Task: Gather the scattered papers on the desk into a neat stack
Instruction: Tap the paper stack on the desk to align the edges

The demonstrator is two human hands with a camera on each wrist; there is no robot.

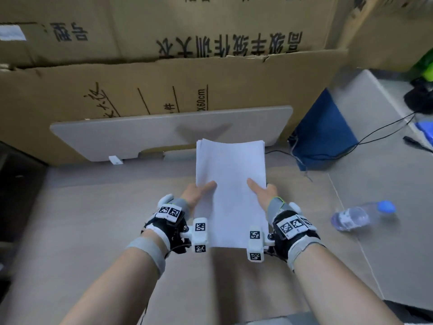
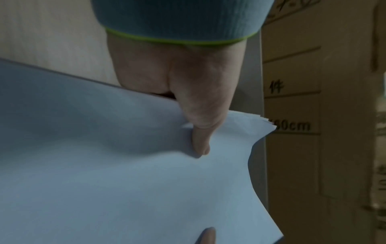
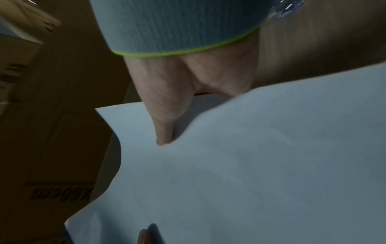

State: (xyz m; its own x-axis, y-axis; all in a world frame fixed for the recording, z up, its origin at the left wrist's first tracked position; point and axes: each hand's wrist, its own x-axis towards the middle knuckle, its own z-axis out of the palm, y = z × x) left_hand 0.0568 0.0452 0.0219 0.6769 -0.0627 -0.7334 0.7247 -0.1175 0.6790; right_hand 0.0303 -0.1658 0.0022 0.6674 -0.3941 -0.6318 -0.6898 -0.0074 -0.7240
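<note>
Papers [image 1: 230, 184] are held above the desk [image 1: 93, 231], left hand [image 1: 199, 192] and right hand [image 1: 262, 192] pinching the stack's sides; bottle [image 1: 360, 215] at three o'clock.

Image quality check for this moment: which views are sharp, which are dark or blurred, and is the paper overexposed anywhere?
Head view: well lit, the stack of papers bright but not blown out, straight edges bowed by the wide lens, water bottle slightly soft. Left wrist view: dim, bluish, left hand fairly sharp. Right wrist view: darker, cardboard at left motion-smeared, right hand soft.
</note>
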